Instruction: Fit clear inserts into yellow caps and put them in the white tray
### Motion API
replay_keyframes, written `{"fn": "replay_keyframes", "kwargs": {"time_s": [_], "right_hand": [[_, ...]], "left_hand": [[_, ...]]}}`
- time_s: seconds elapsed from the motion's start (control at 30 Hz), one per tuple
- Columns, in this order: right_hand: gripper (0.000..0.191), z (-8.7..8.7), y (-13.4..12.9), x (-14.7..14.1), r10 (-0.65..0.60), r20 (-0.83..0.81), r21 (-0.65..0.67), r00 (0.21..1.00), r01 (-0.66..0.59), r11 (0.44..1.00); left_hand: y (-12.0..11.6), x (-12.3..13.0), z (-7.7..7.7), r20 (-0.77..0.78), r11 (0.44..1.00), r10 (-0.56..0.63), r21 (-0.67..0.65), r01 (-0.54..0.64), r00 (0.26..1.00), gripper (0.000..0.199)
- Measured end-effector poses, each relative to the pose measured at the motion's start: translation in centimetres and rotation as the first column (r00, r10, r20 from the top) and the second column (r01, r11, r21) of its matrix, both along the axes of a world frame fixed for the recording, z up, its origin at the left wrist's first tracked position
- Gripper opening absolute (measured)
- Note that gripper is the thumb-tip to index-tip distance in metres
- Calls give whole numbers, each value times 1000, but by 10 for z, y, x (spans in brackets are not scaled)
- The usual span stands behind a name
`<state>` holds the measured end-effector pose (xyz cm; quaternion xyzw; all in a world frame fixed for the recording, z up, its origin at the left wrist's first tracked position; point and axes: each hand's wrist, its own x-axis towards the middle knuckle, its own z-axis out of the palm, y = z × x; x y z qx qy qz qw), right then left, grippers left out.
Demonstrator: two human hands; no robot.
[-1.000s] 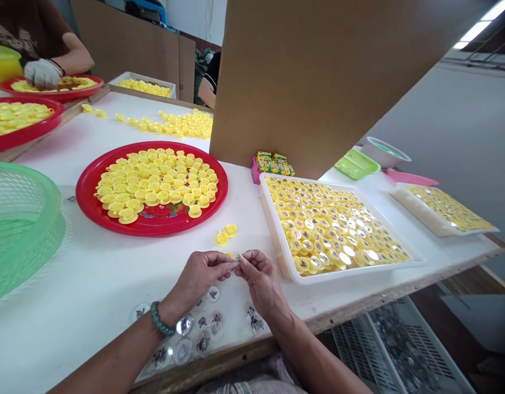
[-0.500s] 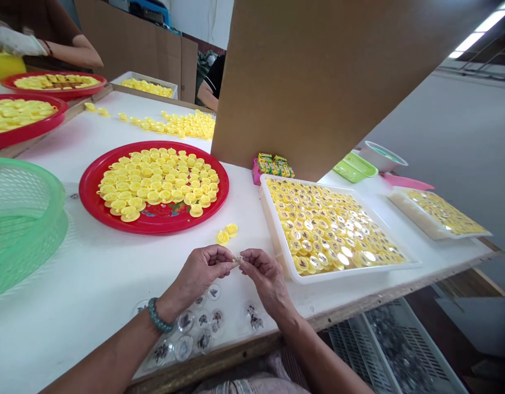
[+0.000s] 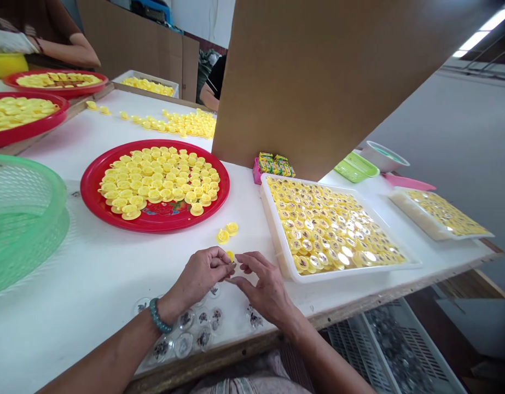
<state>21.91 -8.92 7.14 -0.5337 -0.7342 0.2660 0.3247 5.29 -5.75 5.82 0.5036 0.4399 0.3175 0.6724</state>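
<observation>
My left hand (image 3: 203,276) is closed in a pinch, with a beaded bracelet at its wrist. At its fingertips shows a small round yellow piece (image 3: 230,256), partly hidden by the fingers. My right hand (image 3: 262,284) is just to the right, its thumb and forefinger spread and close to the left fingertips. Two more yellow pieces (image 3: 222,236) lie on the table just beyond the hands. Below and between my wrists lie several clear round discs (image 3: 203,337) with dark printed pictures, some partly covered by the left hand.
A red tray (image 3: 154,224) of yellow pieces stands ahead left, beside a green basket (image 3: 26,219). A white tray (image 3: 277,241) of pieces with pictured discs is at right. A cardboard panel (image 3: 301,82) rises behind. A co-worker's gloved hand (image 3: 10,41) is at far left.
My right hand has opened, its thumb and forefinger parting from the pinch. A yellow piece now shows at the left fingertips, where only a tiny bit showed before.
</observation>
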Motion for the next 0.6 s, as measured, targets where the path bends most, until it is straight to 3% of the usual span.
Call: {"fn": "replay_keyframes", "kwargs": {"time_s": [0.13,0.3,0.43,0.6], "right_hand": [[24,-7,0,-8,-61,6,-51,998,61,997],[20,-10,13,-3,-58,52,-38,997,60,997],[27,-3,30,13,113,179,-39,977,-108,993],[26,0,49,14,318,340,-35,885,-326,945]], "left_hand": [[0,0,-3,51,994,-19,-105,24,999,20],[9,-13,0,-129,999,-46,22,49,991,23],[21,-25,-5,-312,975,81,220,-11,947,26],[26,-22,-18,-407,949,44,301,89,912,31]]}}
